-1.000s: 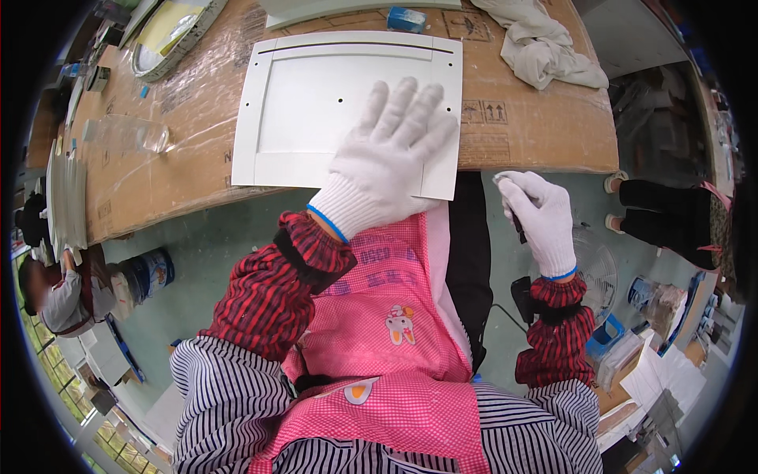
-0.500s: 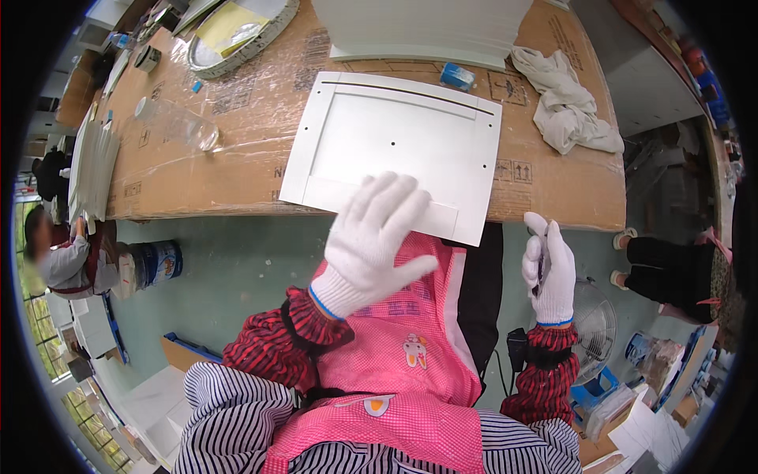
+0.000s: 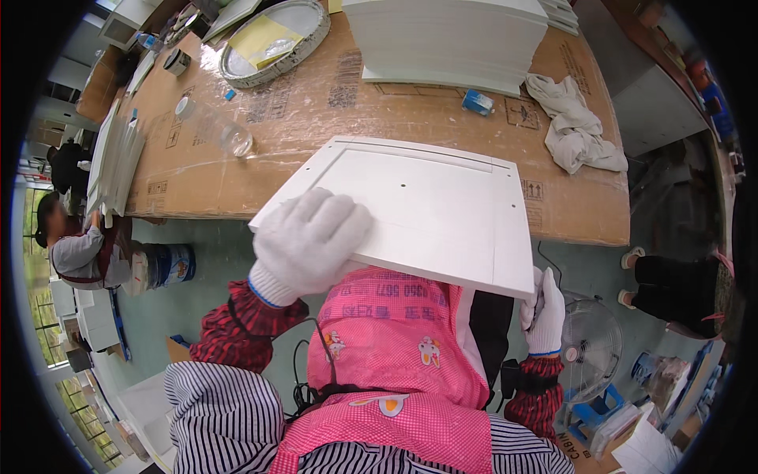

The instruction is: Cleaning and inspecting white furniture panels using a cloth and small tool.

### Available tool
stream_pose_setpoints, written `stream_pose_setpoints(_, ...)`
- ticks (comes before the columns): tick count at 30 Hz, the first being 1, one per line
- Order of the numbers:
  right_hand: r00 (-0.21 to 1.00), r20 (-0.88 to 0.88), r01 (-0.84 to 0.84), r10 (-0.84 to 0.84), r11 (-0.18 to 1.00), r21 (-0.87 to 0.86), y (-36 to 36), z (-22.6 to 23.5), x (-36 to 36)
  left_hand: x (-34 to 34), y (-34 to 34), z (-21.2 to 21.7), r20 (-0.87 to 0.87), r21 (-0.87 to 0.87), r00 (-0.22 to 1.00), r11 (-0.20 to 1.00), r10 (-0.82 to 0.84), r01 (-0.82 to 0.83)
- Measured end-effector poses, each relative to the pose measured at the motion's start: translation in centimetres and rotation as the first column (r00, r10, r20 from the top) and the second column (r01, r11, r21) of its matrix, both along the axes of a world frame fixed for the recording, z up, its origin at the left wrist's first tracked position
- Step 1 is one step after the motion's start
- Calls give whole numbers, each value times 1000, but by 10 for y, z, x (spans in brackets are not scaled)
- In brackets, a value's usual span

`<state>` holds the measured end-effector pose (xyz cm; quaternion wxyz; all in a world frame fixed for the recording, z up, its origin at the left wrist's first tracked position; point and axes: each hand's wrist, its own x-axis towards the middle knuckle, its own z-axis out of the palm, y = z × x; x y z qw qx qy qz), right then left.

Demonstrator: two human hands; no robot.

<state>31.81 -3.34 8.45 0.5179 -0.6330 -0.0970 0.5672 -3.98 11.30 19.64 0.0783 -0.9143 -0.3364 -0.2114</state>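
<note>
— What is the left hand (image 3: 309, 241) doing?

— In a white knit glove, it is lying palm down on the near left corner of the white panel (image 3: 418, 213), fingers curled loosely over the edge and pressing on it.

— And the panel itself?

— It is a flat, smooth rectangle with a raised frame border and two small holes in its recessed middle. It is jutting off the near edge of the cardboard-covered table (image 3: 237, 158), over the pink checked apron (image 3: 395, 355).

— The right hand (image 3: 543, 312)?

— It is also gloved, sitting low at the panel's near right corner, fingers closed around something thin — I cannot tell what.

— Anything else on the table?

— A crumpled pale rag (image 3: 575, 125) is lying far right, a tall stack of white panels (image 3: 450, 35) is standing at the far edge, and a round tray (image 3: 272, 39) is resting far left.
</note>
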Motion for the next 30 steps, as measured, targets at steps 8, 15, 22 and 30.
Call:
stream_pose_setpoints(8, 997, -80, -25, 23, 1000, -18, -7, -12, -17, -62, 3, 34, 580, -805, 245, 593, 777, 22)
stream_pose_setpoints(15, 997, -33, -73, 73, 997, -12, 1, -11, -22, -70, -35, -118, 69, -950, 106, 33, 992, 311)
stream_pose_setpoints(22, 997, -59, -61, 58, 997, -46, -13, -19, -18, -67, -60, -137, 190, -945, 203, 124, 960, 302)
stream_pose_setpoints(30, 985, -93, -154, 146, 985, -83, -7, -21, -39, -34, -69, -116, 93, -800, 37, 53, 995, 598)
